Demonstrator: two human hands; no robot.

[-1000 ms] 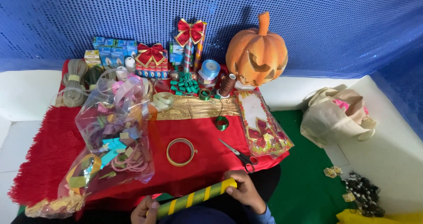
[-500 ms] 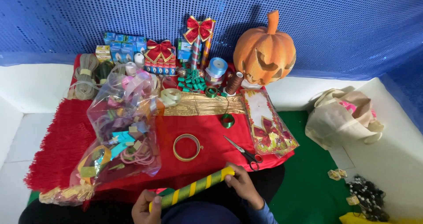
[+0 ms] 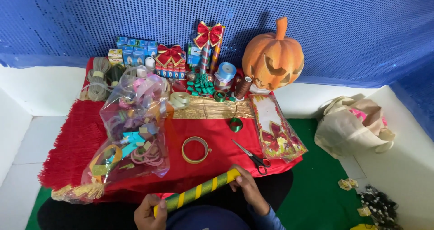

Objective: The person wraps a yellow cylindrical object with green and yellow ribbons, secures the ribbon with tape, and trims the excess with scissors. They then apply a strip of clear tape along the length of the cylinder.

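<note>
Since the earlier frames the green-and-yellow striped roll (image 3: 199, 191) has barely shifted: it stays slanted across the bottom of the view, its right end higher, while the view itself has drifted a little so the whole spread sits slightly further right and lower. Both hands keep their hold on it. The left hand (image 3: 147, 214) is closed around the lower left end, fingers wrapped over the tube; the right hand (image 3: 246, 189) is closed around the upper right end, thumb side up. The roll sits just at the near edge of the red cloth (image 3: 68, 139), in front of the person's lap.

On the cloth, just beyond the roll, lies a gold ribbon ring (image 3: 195, 149), and to its right a pair of scissors (image 3: 253, 155) with red-and-black handles, near the right hand but apart from it. A clear plastic bag of mixed ribbons (image 3: 135, 130) sprawls on the left side of the cloth. A flat printed packet with a red bow (image 3: 276, 128) lies to the right of the scissors. A small green spool (image 3: 235, 125) rests below a gold strip. At the back stand red bows, small boxes, spools and an orange carved pumpkin (image 3: 272, 58) against a blue perforated wall. A beige cloth bag (image 3: 350, 128) sits well apart on the right.
</note>
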